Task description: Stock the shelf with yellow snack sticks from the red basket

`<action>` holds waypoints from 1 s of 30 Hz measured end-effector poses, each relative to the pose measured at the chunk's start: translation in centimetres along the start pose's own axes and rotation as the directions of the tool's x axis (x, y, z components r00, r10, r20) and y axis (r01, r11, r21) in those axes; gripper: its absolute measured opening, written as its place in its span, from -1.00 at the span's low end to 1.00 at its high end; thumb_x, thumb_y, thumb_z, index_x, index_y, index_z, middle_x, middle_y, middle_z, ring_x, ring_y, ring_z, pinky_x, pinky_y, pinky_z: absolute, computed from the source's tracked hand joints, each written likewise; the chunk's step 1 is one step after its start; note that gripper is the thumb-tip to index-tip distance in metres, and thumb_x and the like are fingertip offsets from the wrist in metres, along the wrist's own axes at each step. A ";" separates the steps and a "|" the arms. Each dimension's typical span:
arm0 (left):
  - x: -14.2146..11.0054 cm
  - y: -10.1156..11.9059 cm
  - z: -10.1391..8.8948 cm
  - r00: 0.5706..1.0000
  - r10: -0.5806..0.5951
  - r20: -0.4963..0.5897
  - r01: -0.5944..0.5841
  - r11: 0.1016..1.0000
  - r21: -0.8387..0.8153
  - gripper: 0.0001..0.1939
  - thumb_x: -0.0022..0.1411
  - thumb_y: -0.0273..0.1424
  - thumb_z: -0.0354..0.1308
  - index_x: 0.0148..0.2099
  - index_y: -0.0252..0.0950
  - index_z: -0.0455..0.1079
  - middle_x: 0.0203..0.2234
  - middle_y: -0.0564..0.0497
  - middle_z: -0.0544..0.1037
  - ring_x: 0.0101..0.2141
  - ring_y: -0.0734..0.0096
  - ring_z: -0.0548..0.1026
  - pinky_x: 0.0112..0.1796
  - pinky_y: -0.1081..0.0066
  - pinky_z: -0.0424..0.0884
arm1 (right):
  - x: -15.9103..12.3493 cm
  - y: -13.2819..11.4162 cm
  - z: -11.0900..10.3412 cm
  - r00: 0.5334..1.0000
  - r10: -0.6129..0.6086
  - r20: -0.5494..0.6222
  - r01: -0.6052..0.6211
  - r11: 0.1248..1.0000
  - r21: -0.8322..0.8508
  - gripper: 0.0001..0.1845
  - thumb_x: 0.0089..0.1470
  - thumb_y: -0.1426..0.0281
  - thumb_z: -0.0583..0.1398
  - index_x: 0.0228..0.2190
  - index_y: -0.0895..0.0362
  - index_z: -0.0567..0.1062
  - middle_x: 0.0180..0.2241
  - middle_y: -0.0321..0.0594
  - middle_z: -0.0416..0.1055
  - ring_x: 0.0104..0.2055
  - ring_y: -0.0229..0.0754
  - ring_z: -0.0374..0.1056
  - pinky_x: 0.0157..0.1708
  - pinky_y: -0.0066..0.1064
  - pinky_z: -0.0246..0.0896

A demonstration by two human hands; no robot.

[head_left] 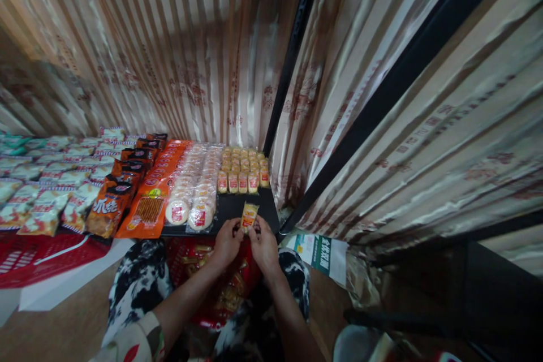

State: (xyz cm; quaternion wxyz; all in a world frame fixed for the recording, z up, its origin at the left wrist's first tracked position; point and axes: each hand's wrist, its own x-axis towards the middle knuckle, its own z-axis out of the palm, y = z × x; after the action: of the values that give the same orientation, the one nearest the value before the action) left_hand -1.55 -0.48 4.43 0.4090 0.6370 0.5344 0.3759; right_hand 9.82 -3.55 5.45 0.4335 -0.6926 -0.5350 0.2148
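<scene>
While my left hand [227, 240] and right hand [263, 242] pinch one small snack packet [249, 216] between closed fingertips, just above the black surface [231, 207], I judge it best lowered squarely, edges aligned with the packet rows [242, 169] beyond.

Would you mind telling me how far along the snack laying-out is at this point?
Done: rows of small yellow packets fill the back of the black tray. In hand: the left hand and right hand hold one packet over the tray's bare front. Left: packets in the red bag.
</scene>
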 end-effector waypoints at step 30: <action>5.3 2.6 3.8 0.989 0.110 0.098 -0.107 0.993 -0.041 -0.58 0.22 -0.37 -0.11 0.10 -0.32 0.27 0.04 -0.11 0.39 0.05 0.35 0.33 0.11 0.31 0.17 | 6.3 2.4 1.7 0.961 -0.001 -0.275 -0.006 1.000 -0.023 -0.37 0.03 0.44 -0.03 0.16 0.28 0.10 -0.01 0.11 0.32 -0.03 -0.03 0.29 -0.02 -0.16 0.17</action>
State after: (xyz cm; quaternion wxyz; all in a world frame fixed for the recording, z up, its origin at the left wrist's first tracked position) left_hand 3.72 4.05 5.63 0.4254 0.6759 0.4710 0.3747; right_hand 12.02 2.80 3.61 0.4950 -0.7217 -0.4711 0.1107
